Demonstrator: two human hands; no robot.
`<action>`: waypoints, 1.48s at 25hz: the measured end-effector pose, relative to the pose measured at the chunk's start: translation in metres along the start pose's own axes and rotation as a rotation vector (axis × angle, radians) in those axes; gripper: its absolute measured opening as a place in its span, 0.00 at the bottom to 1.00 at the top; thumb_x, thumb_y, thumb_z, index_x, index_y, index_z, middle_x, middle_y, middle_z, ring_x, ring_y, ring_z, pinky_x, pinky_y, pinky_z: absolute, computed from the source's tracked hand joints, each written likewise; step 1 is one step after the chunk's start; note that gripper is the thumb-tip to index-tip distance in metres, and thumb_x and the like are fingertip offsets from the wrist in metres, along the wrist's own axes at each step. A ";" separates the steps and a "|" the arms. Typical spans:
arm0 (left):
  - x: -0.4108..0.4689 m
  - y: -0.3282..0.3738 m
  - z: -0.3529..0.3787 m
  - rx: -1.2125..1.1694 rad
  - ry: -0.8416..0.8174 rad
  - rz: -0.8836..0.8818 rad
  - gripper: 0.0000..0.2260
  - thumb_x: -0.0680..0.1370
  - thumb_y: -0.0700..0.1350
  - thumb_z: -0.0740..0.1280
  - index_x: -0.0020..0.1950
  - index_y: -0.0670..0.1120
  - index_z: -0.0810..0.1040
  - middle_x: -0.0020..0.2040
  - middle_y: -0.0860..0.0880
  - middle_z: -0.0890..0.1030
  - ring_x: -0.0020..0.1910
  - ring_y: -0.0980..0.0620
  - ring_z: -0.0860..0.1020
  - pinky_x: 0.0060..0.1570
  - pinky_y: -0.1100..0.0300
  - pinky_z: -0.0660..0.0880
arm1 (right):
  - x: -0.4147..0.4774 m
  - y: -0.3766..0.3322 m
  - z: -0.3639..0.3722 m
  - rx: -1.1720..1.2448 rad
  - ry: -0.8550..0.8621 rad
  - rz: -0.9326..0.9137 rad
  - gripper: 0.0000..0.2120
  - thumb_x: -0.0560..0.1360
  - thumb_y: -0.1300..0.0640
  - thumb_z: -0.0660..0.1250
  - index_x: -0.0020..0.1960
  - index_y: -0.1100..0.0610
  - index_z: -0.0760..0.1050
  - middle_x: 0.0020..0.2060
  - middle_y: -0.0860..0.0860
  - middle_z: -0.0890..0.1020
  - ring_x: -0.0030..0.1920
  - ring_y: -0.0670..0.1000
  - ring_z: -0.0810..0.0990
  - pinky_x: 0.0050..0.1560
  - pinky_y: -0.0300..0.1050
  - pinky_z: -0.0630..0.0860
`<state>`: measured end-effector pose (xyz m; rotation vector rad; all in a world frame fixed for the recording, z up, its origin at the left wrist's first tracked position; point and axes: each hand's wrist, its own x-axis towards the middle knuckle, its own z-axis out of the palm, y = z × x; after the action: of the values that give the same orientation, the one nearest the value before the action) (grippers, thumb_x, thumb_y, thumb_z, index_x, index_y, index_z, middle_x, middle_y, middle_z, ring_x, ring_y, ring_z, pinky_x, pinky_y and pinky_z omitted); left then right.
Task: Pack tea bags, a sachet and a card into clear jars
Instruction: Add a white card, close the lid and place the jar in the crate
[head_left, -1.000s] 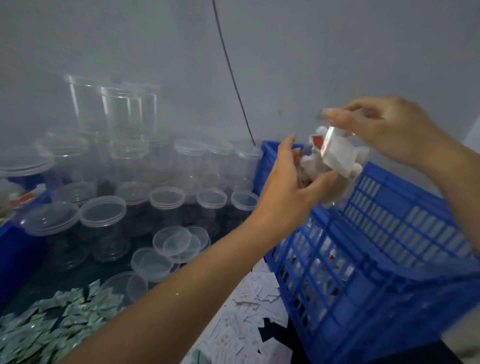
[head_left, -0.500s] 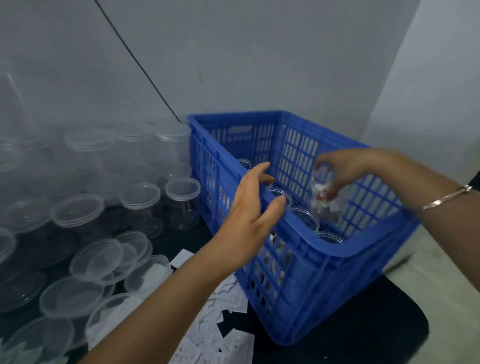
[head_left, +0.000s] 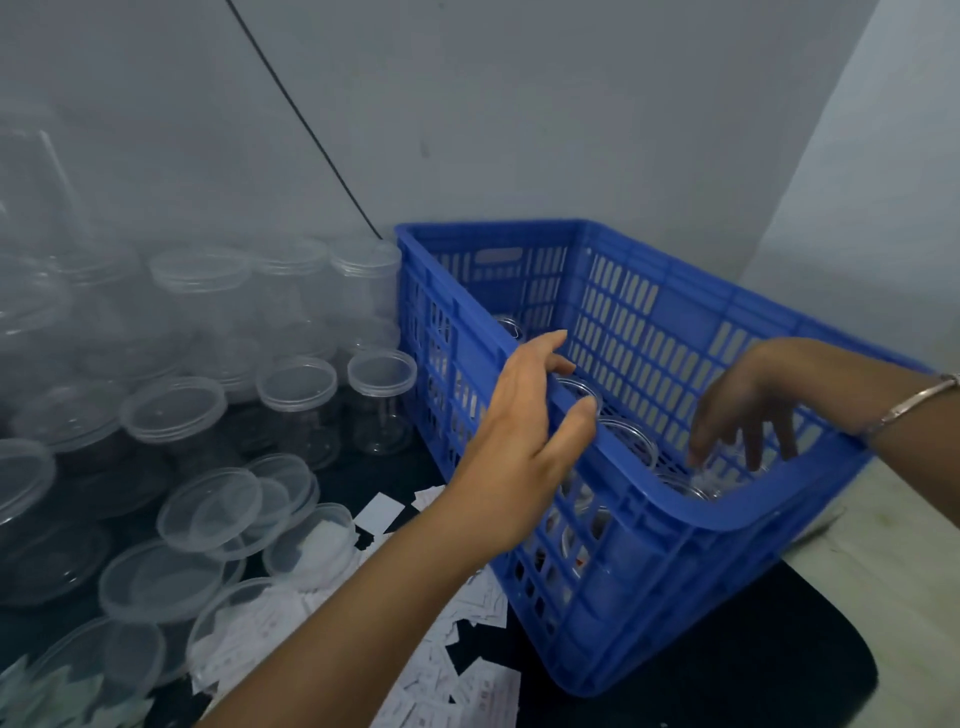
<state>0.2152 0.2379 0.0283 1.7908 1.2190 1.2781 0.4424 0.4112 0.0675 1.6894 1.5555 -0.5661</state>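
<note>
**Entry 1, nearest.** Cards (head_left: 447, 670) are lying in a loose white scatter on the dark tabletop (head_left: 753, 649), running up against the foot of the blue crate (head_left: 675, 525). I am reading this as stock left within the left arm's easy reach.

**Entry 2.** Sachets (head_left: 57, 696), pale green, are showing at the bottom-left corner, partly cut off.

**Entry 3.** Loose lids (head_left: 208, 509) are lying overlapped beside the cards, apparently waiting for jars.

**Entry 4.** The left hand (head_left: 524, 447) is hovering at the crate's left wall and holding nothing, with fingers relaxed and slightly apart and the thumb standing out. I cannot tell whether it is touching the rim. I am judging it to be idling clear of the drop.

**Entry 5.** The right hand (head_left: 748, 405), with a bracelet (head_left: 909, 405) at the wrist, is reaching down into the crate, fingers spread and pointing down over the packed jar (head_left: 711, 478). Blur is hiding whether the tips are touching it, and the contents are too smeared to sort. The jar is sitting at the crate's near end, beside a row of other jars (head_left: 628, 436), so I am taking it as filled and being set down.

**Entry 6, room.** The tall slotted walls are hemming the right hand in. I am expecting any exit to go straight up over the rim before swinging left towards the supplies.

**Entry 7, farthest.** Empty lidded jars (head_left: 296, 384) are standing stacked left of the crate. Behind them a black cable (head_left: 311, 135) is running diagonally down the wall.
</note>
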 end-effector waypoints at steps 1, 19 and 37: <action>0.000 0.000 0.000 0.022 0.003 0.008 0.22 0.82 0.53 0.57 0.74 0.59 0.54 0.65 0.62 0.66 0.62 0.69 0.65 0.55 0.70 0.64 | -0.003 -0.003 0.000 0.015 0.011 -0.002 0.35 0.77 0.45 0.72 0.78 0.53 0.62 0.78 0.59 0.61 0.66 0.61 0.77 0.49 0.58 0.82; -0.045 -0.058 -0.149 -0.069 0.473 -0.244 0.12 0.79 0.37 0.65 0.60 0.48 0.70 0.55 0.57 0.74 0.54 0.63 0.74 0.48 0.73 0.72 | -0.131 -0.322 -0.031 -0.213 0.865 -0.852 0.18 0.79 0.49 0.67 0.63 0.60 0.77 0.60 0.57 0.81 0.58 0.58 0.80 0.57 0.48 0.76; -0.085 -0.044 -0.316 0.163 0.862 -0.234 0.41 0.76 0.36 0.65 0.79 0.51 0.41 0.79 0.50 0.50 0.78 0.52 0.49 0.76 0.47 0.55 | -0.200 -0.470 0.006 0.802 0.751 -1.608 0.45 0.73 0.43 0.74 0.78 0.52 0.50 0.72 0.51 0.64 0.70 0.50 0.67 0.69 0.46 0.70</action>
<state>-0.1055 0.1675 0.0671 1.1321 1.9588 1.9233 -0.0455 0.2663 0.1066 0.6453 3.4797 -1.5733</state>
